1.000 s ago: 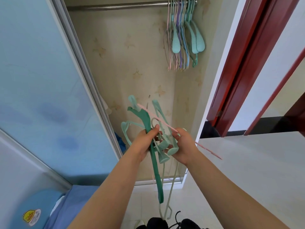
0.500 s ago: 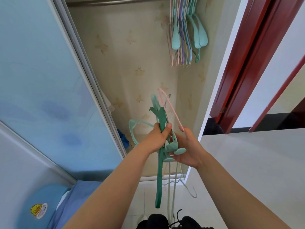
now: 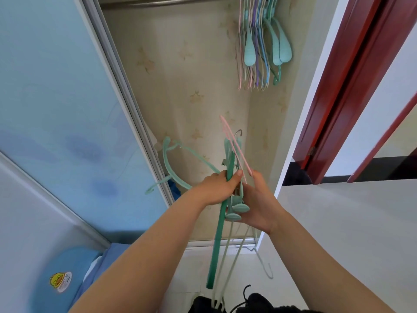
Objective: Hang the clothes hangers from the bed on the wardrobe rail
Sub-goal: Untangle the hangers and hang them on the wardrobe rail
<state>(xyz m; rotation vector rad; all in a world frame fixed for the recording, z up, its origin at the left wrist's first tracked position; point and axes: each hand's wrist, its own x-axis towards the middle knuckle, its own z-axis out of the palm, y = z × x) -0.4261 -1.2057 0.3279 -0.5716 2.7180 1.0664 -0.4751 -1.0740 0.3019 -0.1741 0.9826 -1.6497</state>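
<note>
My left hand (image 3: 217, 187) grips a bundle of green hangers (image 3: 220, 227) in front of the open wardrobe, with one light green hanger (image 3: 178, 171) sticking out to the left. My right hand (image 3: 257, 203) holds the bundle from the right, its fingers beside a thin pink hanger (image 3: 234, 145) that points up. The wardrobe rail (image 3: 169, 1) runs along the top edge. Several green, purple and pink hangers (image 3: 262, 44) hang on the rail at its right end.
A light blue sliding door (image 3: 56, 109) stands to the left. A dark red door frame (image 3: 352, 86) is on the right. Blue bedding (image 3: 94, 267) lies at lower left. Black shoes (image 3: 248, 303) show at the bottom.
The bundle has been gathered upright and the pink hanger swung from pointing right to pointing up. Both hands rose slightly toward the wardrobe.
</note>
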